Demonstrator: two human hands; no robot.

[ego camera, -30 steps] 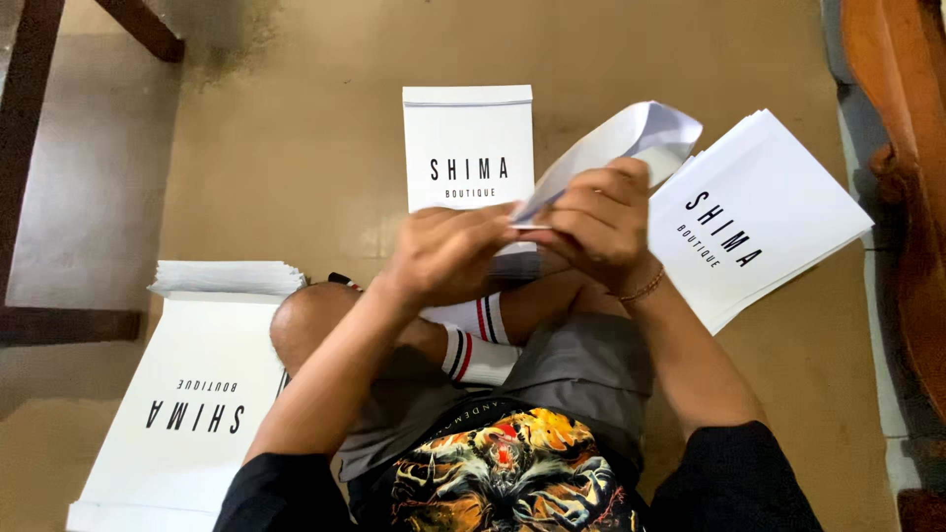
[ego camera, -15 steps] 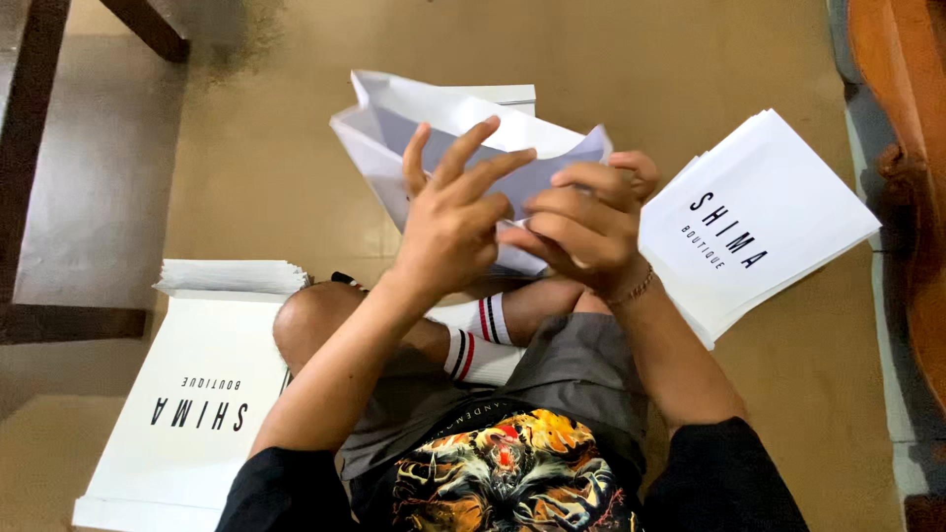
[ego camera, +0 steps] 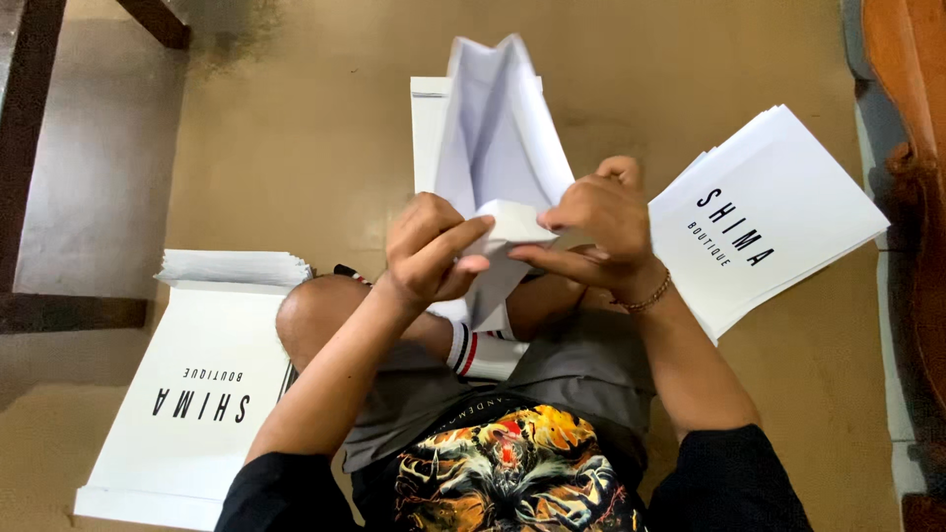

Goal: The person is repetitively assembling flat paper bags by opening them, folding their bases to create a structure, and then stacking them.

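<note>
White paper bag point(ego camera: 498, 138) is standing open and upright between the person's two hands, above the crossed legs, its mouth pointing away from the camera and its side gussets showing. Left hand point(ego camera: 429, 251) is closing thumb and fingers on the folded bottom flap of the bag at its near end; the grip is tight on the paper. Right hand point(ego camera: 596, 222) is pinching the same flap from the other side, fingers curled and pressing, a thin bracelet point(ego camera: 645, 296) sitting at the wrist. Both hands are meeting at the bag's base, nearly touching each other.

A flat bag point(ego camera: 426, 118) is lying on the tan floor point(ego camera: 296, 128) directly behind the open one, partly hidden by it. A stack of flat printed bags point(ego camera: 769, 222) is resting near the right forearm. A second stack point(ego camera: 197, 394), larger, is lying beside the left knee. A dark wooden furniture leg point(ego camera: 30, 148) is showing at the upper left edge.
</note>
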